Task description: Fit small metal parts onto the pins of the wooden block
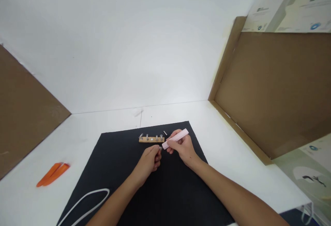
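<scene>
My right hand (180,146) is closed around a pale pink bar-shaped stick (178,138), which slants down to the left. Its lower end points at the fingertips of my left hand (151,158). Those fingers are pinched on a small greyish piece (160,148), too small to make out and close to the stick's end. Just beyond both hands lies a narrow wooden strip (151,139) with several small clear and metallic fittings standing along it. A short white piece (165,133) rests behind the strip's right end.
A black mat (113,164) covers the middle of the white table (77,143). Orange pieces (53,174) lie at the left, and a white cable (89,195) loops over the mat's front left. Brown boards (274,91) stand at the sides, with a white wall behind.
</scene>
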Demonstrator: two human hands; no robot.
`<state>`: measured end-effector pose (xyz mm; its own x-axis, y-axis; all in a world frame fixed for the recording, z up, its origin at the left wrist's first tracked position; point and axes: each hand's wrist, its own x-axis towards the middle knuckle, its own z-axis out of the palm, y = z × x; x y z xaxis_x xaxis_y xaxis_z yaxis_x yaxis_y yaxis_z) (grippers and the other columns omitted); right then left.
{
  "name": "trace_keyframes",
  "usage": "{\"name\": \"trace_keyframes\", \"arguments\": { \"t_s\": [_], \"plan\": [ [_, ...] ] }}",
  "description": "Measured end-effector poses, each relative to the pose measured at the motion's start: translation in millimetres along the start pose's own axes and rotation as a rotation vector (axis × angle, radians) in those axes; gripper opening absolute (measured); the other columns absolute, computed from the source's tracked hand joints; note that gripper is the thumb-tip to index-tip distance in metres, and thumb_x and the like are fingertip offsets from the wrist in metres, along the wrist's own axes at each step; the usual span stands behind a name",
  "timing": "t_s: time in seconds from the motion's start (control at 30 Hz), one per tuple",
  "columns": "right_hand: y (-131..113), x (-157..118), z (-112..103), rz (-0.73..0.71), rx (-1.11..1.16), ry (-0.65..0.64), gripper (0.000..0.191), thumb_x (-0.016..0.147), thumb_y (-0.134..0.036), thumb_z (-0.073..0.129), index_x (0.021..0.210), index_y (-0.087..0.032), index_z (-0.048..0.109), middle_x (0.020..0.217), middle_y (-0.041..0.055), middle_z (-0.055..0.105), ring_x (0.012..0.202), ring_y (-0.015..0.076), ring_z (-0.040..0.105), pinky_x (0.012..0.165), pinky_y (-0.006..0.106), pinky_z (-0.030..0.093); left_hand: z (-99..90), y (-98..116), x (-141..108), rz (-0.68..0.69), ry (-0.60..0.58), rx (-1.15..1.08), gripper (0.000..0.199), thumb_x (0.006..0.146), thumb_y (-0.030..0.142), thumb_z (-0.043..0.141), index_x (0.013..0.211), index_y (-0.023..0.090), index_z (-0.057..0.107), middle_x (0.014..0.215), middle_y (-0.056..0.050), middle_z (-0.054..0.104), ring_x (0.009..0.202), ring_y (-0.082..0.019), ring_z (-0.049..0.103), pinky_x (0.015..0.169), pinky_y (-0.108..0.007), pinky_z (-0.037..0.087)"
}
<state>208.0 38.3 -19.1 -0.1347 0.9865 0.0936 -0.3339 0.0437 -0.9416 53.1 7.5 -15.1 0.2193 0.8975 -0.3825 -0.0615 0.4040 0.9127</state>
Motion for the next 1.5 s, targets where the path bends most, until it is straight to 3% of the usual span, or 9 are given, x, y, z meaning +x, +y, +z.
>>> {"name": "trace_keyframes", "arguments": {
  "t_s": [0.2,0.37,0.43,0.67,0.9,1.17,1.5],
  "plan": [
    [-1,7,-5,-0.021,-0.028,0.163,0.030,0.068,-0.022,0.077,0.086,-0.018,0.053,0.063,0.0005,0.070,0.049,0.0137,0.065,0.045,0.020,0.052,-0.7,0,0,-0.007,-0.019,-0.001,0.030,0.078,0.045,0.049,0.068,0.020,0.037,0.055,0.009,0.032,0.039,-0.003,0.025,0.041,-0.021,0.007],
    [-2,4,-4,0.048,0.026,-0.045,0.031,0.066,-0.025,0.078,0.084,-0.018,0.053,0.063,0.0005,0.070,0.045,0.0130,0.063,0.039,0.019,0.048,-0.4,1,0,-0.003,-0.025,0.009,0.028,0.078,0.045,0.047,0.069,0.020,0.038,0.055,0.009,0.032,0.039,-0.003,0.025,0.041,-0.021,0.008],
    [-3,3,-4,0.040,0.032,-0.071,0.031,0.066,-0.026,0.078,0.084,-0.018,0.053,0.065,0.0012,0.071,0.045,0.0131,0.063,0.039,0.019,0.048,-0.6,1,1,-0.003,-0.028,0.011,0.028,0.078,0.045,0.047,0.069,0.020,0.038,0.054,0.009,0.032,0.039,-0.003,0.025,0.040,-0.021,0.008],
    [-2,10,-7,0.011,-0.091,0.145,0.030,0.068,-0.023,0.075,0.087,-0.018,0.052,0.058,-0.0006,0.069,0.048,0.0140,0.064,0.045,0.020,0.051,-0.6,-2,2,-0.003,-0.038,0.014,0.029,0.080,0.045,0.047,0.069,0.020,0.038,0.054,0.010,0.032,0.039,-0.003,0.026,0.040,-0.020,0.008],
    [-5,0,-1,0.038,0.020,-0.048,0.031,0.066,-0.026,0.077,0.082,-0.018,0.053,0.063,0.0000,0.069,0.045,0.0131,0.063,0.040,0.020,0.048,-0.8,-1,1,0.004,-0.041,0.020,0.027,0.080,0.044,0.046,0.070,0.020,0.039,0.054,0.010,0.031,0.038,-0.003,0.026,0.040,-0.020,0.008],
    [-2,10,-6,0.061,-0.041,0.216,0.031,0.066,-0.022,0.075,0.089,-0.017,0.053,0.056,-0.0012,0.068,0.047,0.0144,0.064,0.044,0.021,0.050,-1.1,-4,3,0.010,-0.065,0.049,0.033,0.082,0.050,0.045,0.070,0.021,0.037,0.055,0.010,0.031,0.039,-0.003,0.025,0.039,-0.019,0.010],
    [-3,1,-1,0.081,0.061,0.008,0.033,0.063,-0.024,0.079,0.084,-0.018,0.053,0.062,-0.0007,0.069,0.044,0.0124,0.061,0.039,0.019,0.046,-0.2,-3,2,0.015,-0.063,0.077,0.034,0.083,0.051,0.044,0.071,0.020,0.039,0.055,0.010,0.031,0.039,-0.003,0.025,0.039,-0.019,0.012]
  ]
}}
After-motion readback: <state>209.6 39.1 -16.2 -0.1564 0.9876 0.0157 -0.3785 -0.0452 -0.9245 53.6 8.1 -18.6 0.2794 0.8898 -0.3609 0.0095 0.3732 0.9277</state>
